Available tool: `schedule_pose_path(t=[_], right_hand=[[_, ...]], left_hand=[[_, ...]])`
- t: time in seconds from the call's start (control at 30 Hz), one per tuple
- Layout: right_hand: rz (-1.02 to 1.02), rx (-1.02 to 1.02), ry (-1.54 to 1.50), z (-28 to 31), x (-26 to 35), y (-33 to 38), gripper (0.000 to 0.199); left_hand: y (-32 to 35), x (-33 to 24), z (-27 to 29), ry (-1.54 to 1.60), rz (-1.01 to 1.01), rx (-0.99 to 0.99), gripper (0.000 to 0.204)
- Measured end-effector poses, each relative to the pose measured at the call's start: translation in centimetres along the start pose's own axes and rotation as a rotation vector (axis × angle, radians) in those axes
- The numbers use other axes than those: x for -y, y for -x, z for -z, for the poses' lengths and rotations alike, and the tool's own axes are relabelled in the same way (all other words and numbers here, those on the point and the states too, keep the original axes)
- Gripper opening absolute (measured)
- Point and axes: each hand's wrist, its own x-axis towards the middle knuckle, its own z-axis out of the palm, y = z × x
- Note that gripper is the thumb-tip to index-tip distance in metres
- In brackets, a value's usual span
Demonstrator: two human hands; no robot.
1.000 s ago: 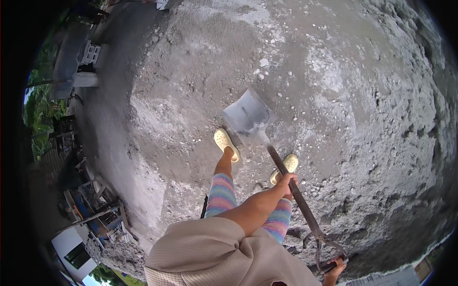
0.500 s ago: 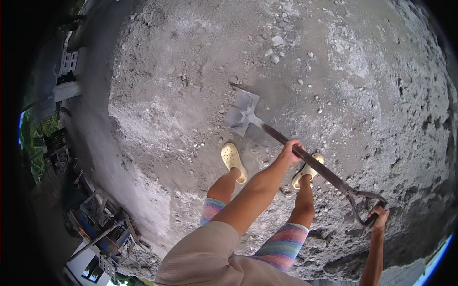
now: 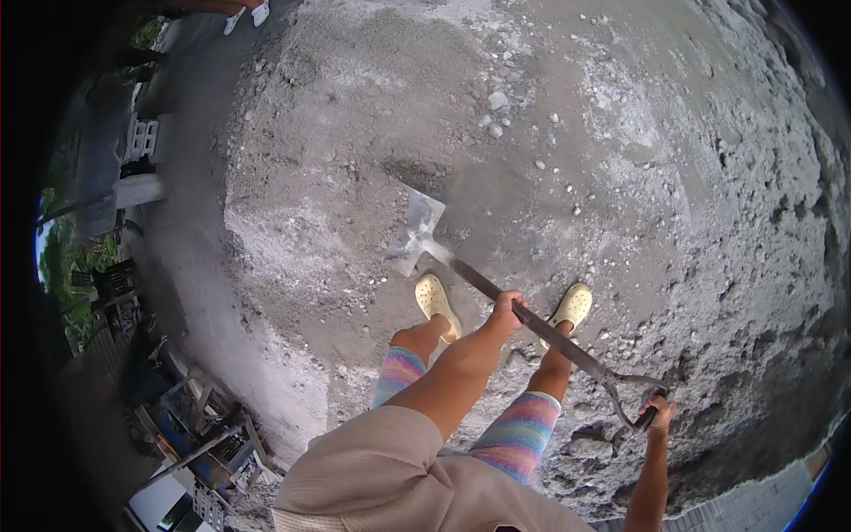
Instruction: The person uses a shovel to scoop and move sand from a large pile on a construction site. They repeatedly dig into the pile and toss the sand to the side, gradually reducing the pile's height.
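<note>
Grey, stony ground point(image 3: 532, 204) fills most of the view. Your shovel point(image 3: 560, 342) lies diag. across it: blade point(image 3: 413, 235) left of the ground's centre, handle end twd its lower R edge. Vs. 0.5 s ago, the blade's swung L and sits nearer your L foot, w/ a dark patch of dirt point(image 3: 415, 170) now at its far corner; looks like the work's shifted to your L side. Blade's tilted, on or just above the ground, can't tell which; visible face has pale smears, load unclear. White slotted crate-like thing point(image 3: 142, 139) past the ground's upper L edge, contents n/a from here. Co-worker's white shoes point(image 3: 260, 13) now in at the upper L edge too. Your clogs point(image 3: 574, 304) straddle the shaft. L hand point(image 3: 507, 307): fingers wrapped round mid-shaft. R hand point(image 3: 657, 413): fingers curled round the grip.
</note>
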Motion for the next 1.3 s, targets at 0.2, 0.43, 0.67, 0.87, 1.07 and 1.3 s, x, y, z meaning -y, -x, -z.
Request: schedule_pose_path(t=[0.2,0.43,0.67,0.87,1.07,1.3], right_hand=[[-0.218,0.367,-0.349,-11.6,-4.4,4.8,0.004],[-0.255,0.558,-0.322,-18.4,0.8,14.9,0.013],[-0.274,-0.222,-0.093,4.3,-0.3,12.4,0.007],[-0.112,-0.619,0.173,19.3,7.3,18.6,0.011],[0.245,-0.449,0.268,-1.3,10.2,15.7,0.010],[0.001,-0.120,0.089,-17.4,-2.8,5.7,0.007]], left_hand=[[13.7,-17.9,0.4,-0.190,-0.411,-0.166,0.011],[25.2,-25.7,0.0,-0.222,-0.634,-0.192,0.012],[9.0,3.9,1.1,-0.141,-0.018,0.022,0.015],[11.8,23.7,-3.4,-0.084,0.484,0.122,0.015],[10.3,10.9,-5.2,0.204,0.343,0.126,0.018],[0.0,-15.9,4.5,0.137,0.122,0.116,0.016]])
